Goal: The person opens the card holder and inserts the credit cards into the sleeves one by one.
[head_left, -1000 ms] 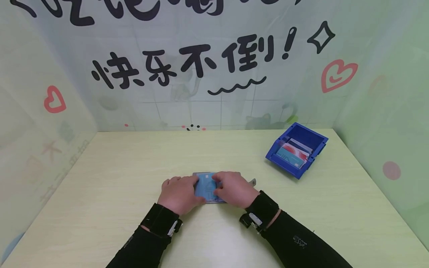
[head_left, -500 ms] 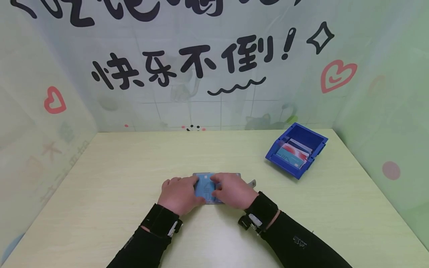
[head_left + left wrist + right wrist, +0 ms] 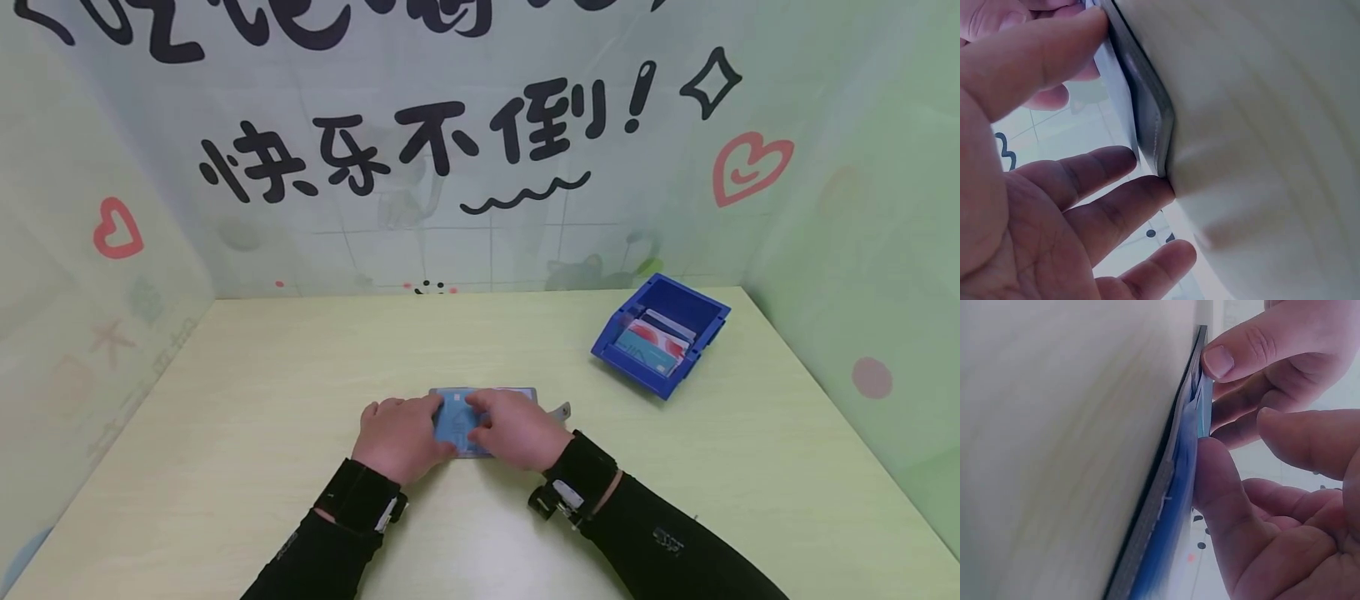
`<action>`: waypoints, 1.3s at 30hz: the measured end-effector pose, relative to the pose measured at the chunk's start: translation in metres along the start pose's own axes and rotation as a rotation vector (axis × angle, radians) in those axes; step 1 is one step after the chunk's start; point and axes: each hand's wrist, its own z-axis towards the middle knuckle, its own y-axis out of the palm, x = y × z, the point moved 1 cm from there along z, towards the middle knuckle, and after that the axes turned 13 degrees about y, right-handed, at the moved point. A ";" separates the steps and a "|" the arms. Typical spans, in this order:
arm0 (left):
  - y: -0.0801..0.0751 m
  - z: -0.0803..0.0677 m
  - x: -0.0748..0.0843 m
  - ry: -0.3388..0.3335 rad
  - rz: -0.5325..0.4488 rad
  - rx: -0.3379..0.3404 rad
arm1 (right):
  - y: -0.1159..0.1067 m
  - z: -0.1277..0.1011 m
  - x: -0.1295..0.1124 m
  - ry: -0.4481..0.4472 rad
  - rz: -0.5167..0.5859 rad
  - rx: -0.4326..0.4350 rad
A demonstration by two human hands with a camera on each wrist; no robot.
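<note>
A grey card holder (image 3: 528, 395) lies spread on the table, with a light blue card (image 3: 453, 423) on its left part. My left hand (image 3: 397, 437) holds the left end of the card holder, thumb on its near edge and fingertips by its far and left edges. My right hand (image 3: 521, 429) is over the right part and hides most of it. In the right wrist view, its thumb (image 3: 1219, 481) presses on the blue layer (image 3: 1175, 512) of the holder, while the index finger is raised off it. A snap strap (image 3: 561, 411) sticks out beyond the right hand.
A blue plastic box (image 3: 686, 302) stands open at the back right of the table (image 3: 300, 358). Several cards (image 3: 652, 343) lean inside it. Printed cloth walls (image 3: 480, 250) close off the back and both sides.
My right hand has slid slightly left across the card holder, toward my left hand. My left hand keeps its hold on the holder, and the head view has shifted a little.
</note>
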 end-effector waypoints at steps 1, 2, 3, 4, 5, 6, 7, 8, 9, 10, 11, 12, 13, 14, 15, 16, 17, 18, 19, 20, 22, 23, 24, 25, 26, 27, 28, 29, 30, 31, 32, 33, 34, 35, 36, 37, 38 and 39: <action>0.000 0.000 0.000 0.001 0.003 0.001 | 0.000 0.000 0.000 0.000 -0.002 0.000; 0.000 0.000 0.000 0.000 0.003 0.003 | 0.000 0.000 -0.001 -0.001 -0.004 0.001; 0.000 0.000 0.000 0.001 0.004 0.003 | 0.000 0.000 -0.001 0.000 -0.008 0.002; 0.000 0.000 0.000 0.002 0.007 0.004 | -0.001 0.000 -0.001 -0.001 -0.011 0.004; 0.000 0.000 0.000 0.002 0.009 0.004 | -0.001 0.000 -0.001 -0.001 -0.014 0.004; 0.000 0.000 0.000 0.002 0.008 0.005 | -0.002 0.000 -0.002 0.002 -0.017 0.004; 0.000 0.000 0.000 0.003 0.012 0.006 | -0.002 0.000 -0.002 0.003 -0.018 0.004; 0.000 0.000 0.000 0.002 0.012 0.008 | -0.003 0.000 -0.002 0.005 -0.019 0.004; 0.000 0.000 0.000 0.003 0.016 0.006 | -0.004 0.000 -0.002 0.002 -0.021 0.004; 0.000 0.000 0.000 0.003 0.018 0.006 | -0.006 0.000 -0.002 0.003 -0.021 0.006; 0.000 0.000 0.000 0.003 0.022 0.005 | -0.007 0.000 -0.002 0.005 -0.023 0.009; 0.000 0.000 0.001 0.003 0.025 0.005 | -0.008 -0.001 -0.002 0.005 -0.024 0.013; 0.001 0.000 0.001 0.003 0.028 0.002 | -0.010 0.000 -0.002 0.007 -0.023 0.019; 0.001 0.000 0.001 0.002 0.029 0.000 | -0.012 0.000 -0.001 0.010 -0.027 0.029; 0.001 0.000 0.002 0.002 0.032 -0.003 | -0.014 0.000 -0.001 0.014 -0.027 0.041; 0.001 0.000 0.002 0.000 0.033 -0.005 | -0.017 0.000 -0.001 0.025 -0.025 0.053; 0.001 0.000 0.002 -0.002 0.034 -0.007 | -0.020 0.000 0.000 0.033 -0.026 0.063; 0.001 0.000 0.002 -0.004 0.033 -0.008 | -0.024 0.000 0.000 0.044 -0.025 0.076; 0.001 0.000 0.003 -0.007 0.031 -0.010 | -0.028 0.000 0.001 0.057 -0.025 0.092; 0.001 0.000 0.003 -0.009 0.029 -0.012 | -0.033 0.000 0.003 0.065 -0.029 0.112; 0.002 0.000 0.004 -0.012 0.024 -0.014 | -0.046 0.000 0.007 0.085 -0.023 0.142; 0.002 0.000 0.004 -0.012 0.021 -0.012 | -0.052 -0.001 0.010 0.091 -0.023 0.158; 0.002 0.000 0.004 -0.011 0.018 -0.010 | -0.059 -0.001 0.013 0.098 -0.018 0.180; 0.002 0.000 0.004 -0.010 0.015 -0.007 | -0.065 -0.002 0.017 0.103 -0.015 0.198; 0.002 0.000 0.004 -0.008 0.012 -0.001 | -0.072 -0.003 0.021 0.107 -0.006 0.216; 0.002 0.000 0.004 -0.006 0.009 0.006 | -0.078 -0.004 0.024 0.115 0.001 0.233; 0.002 0.000 0.004 -0.005 0.005 0.013 | -0.084 -0.005 0.028 0.123 0.006 0.251; 0.002 0.000 0.004 -0.004 0.000 0.020 | -0.089 -0.006 0.032 0.130 0.005 0.273; 0.002 0.000 0.005 -0.002 -0.005 0.026 | -0.094 -0.007 0.035 0.135 0.005 0.294; 0.001 0.000 0.005 -0.002 -0.011 0.030 | -0.098 -0.007 0.039 0.145 0.004 0.311; 0.001 0.000 0.005 -0.001 -0.018 0.033 | -0.102 -0.007 0.043 0.156 0.004 0.326; 0.001 0.000 0.005 -0.001 -0.025 0.036 | -0.105 -0.006 0.046 0.165 -0.002 0.340; 0.000 0.000 0.005 0.001 -0.029 0.038 | -0.108 -0.006 0.050 0.174 -0.009 0.352; 0.000 0.000 0.006 0.002 -0.035 0.039 | -0.111 -0.005 0.054 0.181 -0.024 0.368; 0.000 0.000 0.006 0.003 -0.040 0.041 | -0.114 -0.004 0.057 0.189 -0.034 0.383; -0.001 0.000 0.006 0.004 -0.044 0.044 | -0.117 -0.003 0.061 0.198 -0.045 0.399; 0.000 0.000 0.006 0.006 -0.048 0.046 | -0.120 -0.003 0.065 0.203 -0.062 0.418; 0.000 0.000 0.006 0.008 -0.051 0.049 | -0.122 -0.003 0.068 0.205 -0.081 0.439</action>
